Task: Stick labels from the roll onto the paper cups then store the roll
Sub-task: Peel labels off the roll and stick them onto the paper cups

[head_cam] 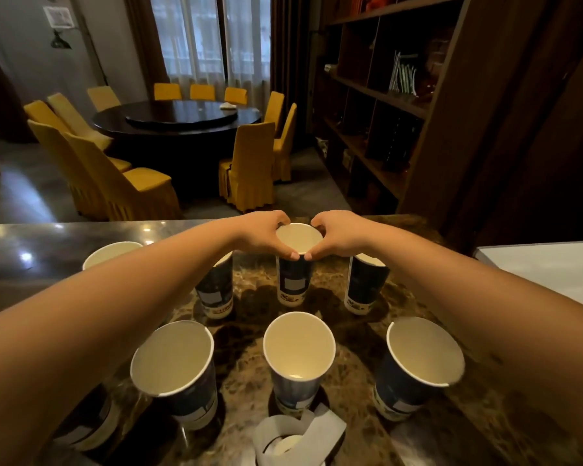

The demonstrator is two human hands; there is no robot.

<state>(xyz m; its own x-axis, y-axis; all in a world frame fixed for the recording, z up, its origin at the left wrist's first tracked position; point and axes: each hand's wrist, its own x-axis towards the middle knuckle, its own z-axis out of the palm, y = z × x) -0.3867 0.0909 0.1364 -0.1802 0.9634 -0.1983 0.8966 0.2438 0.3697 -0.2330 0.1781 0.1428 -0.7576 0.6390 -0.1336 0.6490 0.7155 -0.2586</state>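
Both hands, left hand (261, 235) and right hand (337, 235), clasped the rim of the light, crushable middle cup (292, 280) at twelve o'clock, while the label roll (293, 438) lay at six on the counter (249, 364).

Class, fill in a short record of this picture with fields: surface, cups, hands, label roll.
surface: brown marbled counter
cups: seven paper cups visible, all upright and open-topped
hands: left hand and right hand together encircle the rim of the middle far cup
label roll: label roll lies at the near edge, backing strip loose, untouched
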